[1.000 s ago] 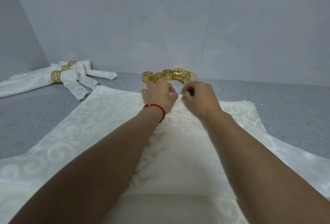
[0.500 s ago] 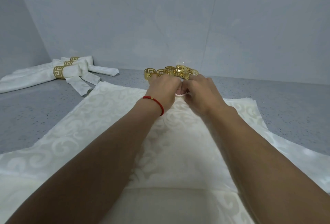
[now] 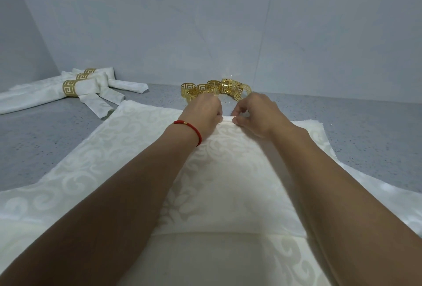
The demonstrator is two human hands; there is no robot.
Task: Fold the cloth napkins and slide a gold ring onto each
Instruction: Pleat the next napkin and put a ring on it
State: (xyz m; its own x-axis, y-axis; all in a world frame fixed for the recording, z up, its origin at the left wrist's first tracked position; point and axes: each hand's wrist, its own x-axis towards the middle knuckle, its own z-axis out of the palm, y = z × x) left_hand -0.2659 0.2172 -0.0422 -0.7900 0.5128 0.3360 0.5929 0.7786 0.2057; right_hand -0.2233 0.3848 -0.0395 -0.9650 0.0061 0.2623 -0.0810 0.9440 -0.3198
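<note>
**Both hands pinching the far edge of the top napkin**

The left hand [image 3: 204, 115] and the right hand [image 3: 255, 115] are meeting side by side near the middle of the head view, each with fingers curled and pinching the far edge of the top napkin [image 3: 228, 183]. Between them a small ridge of white cloth is rising off the stack — the right thumb is lying along its near side, and the left knuckles are pressing against it from 9 o'clock. A red cord bracelet [image 3: 191, 129] is circling the left wrist.

The napkin being gripped is lying flat on a stack of cream patterned napkins [image 3: 86, 164], which is spreading out toward 7 and 5 o'clock under both forearms and resting on the grey speckled counter [image 3: 45, 139].

Just beyond the fingertips, at 12 o'clock, a cluster of loose gold rings [image 3: 215, 89] is sitting on the counter close to the wall — some upright, some tilted against each other, the nearest partly hidden by the left hand.

Farther out, at 10 o'clock, the finished napkins [image 3: 45, 94] are lying in a loose pile, each rolled and wearing a gold ring around its middle, well apart from the hands.
</note>
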